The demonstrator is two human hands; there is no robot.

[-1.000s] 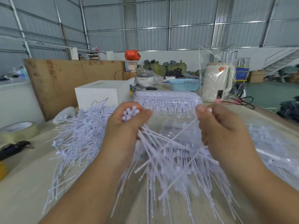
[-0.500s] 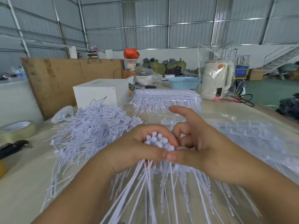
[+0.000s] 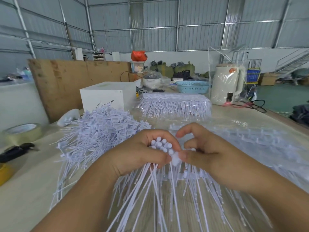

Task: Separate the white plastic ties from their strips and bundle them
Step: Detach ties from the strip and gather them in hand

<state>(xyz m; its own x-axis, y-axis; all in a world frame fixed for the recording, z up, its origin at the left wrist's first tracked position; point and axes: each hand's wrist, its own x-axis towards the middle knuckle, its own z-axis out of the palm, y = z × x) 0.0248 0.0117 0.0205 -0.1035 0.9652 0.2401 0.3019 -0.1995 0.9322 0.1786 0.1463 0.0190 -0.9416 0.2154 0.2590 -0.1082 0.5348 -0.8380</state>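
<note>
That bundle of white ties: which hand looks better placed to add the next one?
Probably the right hand: the left hand is wrapped round the bundle, while the right's thumb and finger pinch one tie head at its edge.

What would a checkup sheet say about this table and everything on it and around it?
Surface: pale table, largely covered by ties.
Job's things: bundle of white ties gripped in left hand; loose tie pile; wrapped strips.
Clutter: tape roll, white box, blue basket.
Hands: right hand pinches a tie head at the bundle.
Cables: black cable by the white appliance.
Surroundings: metal-walled warehouse, plywood board.
</note>
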